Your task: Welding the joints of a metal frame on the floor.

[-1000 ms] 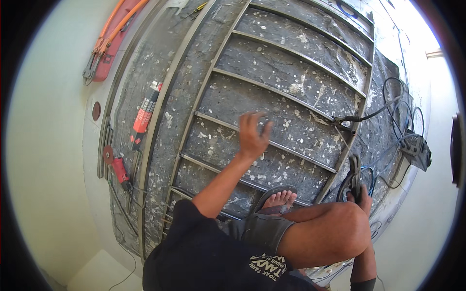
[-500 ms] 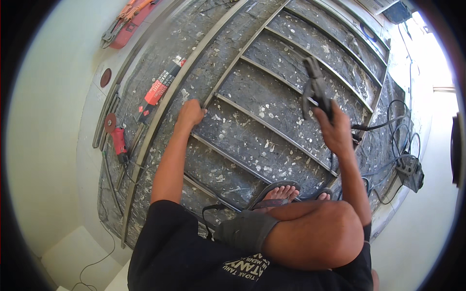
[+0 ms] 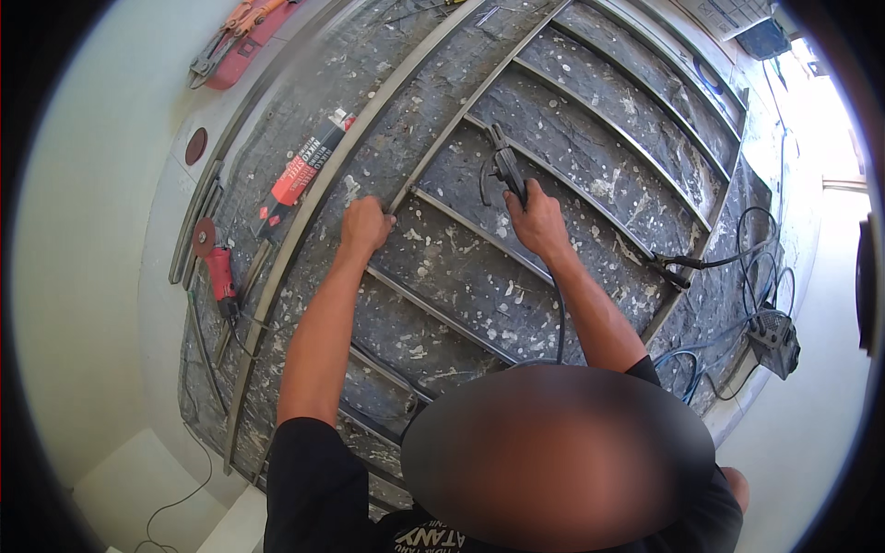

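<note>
On the dark floor sheet (image 3: 461,267), toward its right edge, lies the metal frame (image 3: 464,117); the left hand (image 3: 367,226), apparently closed on its left rail (image 3: 433,158), should brace it. The right hand (image 3: 539,221) grips the electrode holder (image 3: 506,168), best guided without jerking.

The ladder-like frame (image 3: 481,228) is bare grey metal with a dull sheen, the welding holder (image 3: 506,166) matt black, the grinder (image 3: 220,273) smooth red plastic, the sleeve (image 3: 318,479) matt black cloth, and the floor covering (image 3: 472,274) rough and creased
</note>
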Available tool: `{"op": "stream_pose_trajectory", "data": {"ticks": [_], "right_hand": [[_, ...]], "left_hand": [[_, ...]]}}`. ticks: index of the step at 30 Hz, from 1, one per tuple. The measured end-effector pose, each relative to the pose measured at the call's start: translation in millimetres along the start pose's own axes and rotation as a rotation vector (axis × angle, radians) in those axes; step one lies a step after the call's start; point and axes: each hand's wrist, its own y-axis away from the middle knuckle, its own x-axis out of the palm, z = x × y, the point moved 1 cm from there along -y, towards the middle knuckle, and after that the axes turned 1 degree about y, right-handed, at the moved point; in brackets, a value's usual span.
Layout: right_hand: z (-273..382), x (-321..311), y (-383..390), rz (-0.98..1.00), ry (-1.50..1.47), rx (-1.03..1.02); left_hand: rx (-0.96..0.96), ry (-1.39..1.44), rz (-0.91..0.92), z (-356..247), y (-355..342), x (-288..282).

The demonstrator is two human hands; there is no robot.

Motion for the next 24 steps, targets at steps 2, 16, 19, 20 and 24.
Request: {"op": "stream_pose_trajectory", "data": {"ticks": [2, 16, 19, 20, 24], "right_hand": [[-1.8, 3.8, -1.8, 0.001, 0.007, 0.008], [-5.6, 8.3, -6.9, -0.013, -0.019, 0.022], [-5.4, 8.8, -8.3, -0.008, -0.01, 0.019], [-5.3, 9.2, -8.6, -0.007, -0.023, 0.004], [-5.7, 10.5, -9.4, -0.011, -0.036, -0.01]], "left_hand": [[-0.016, -0.001, -0.004, 0.4, -1.0, 0.5], [-0.057, -0.042, 0.059, -3.6, -4.1, -3.2], [-0.07, -0.017, 0.079, -3.1, -4.2, -4.2], [-0.066, -0.02, 0.084, -2.7, -4.2, -4.8], [-0.079, -0.005, 0.091, -1.6, -4.8, -5.0]]}}
